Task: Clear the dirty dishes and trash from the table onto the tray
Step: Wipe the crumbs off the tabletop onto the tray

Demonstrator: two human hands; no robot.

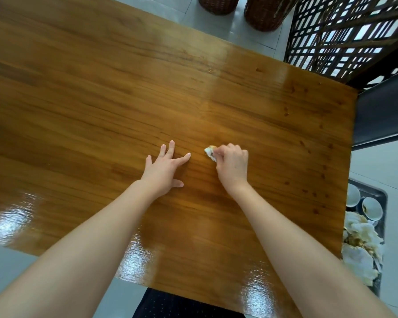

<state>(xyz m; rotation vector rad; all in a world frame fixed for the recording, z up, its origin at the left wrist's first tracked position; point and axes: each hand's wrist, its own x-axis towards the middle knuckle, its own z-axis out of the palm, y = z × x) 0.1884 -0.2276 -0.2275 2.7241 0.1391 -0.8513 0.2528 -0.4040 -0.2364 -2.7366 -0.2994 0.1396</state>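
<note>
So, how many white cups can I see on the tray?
2. One cup at the tray's far end, partly hidden by the table edge; the second cup just right of it. Crumpled tissues may hide more.

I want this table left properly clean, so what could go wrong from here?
The right hand pinches only a small crumpled napkin; it may smear the brown spots near the right edge of the table rather than lift them. The tray sits beyond that edge, already heaped with used napkins beside cups, so one dropped there could slide off the pile.
</note>
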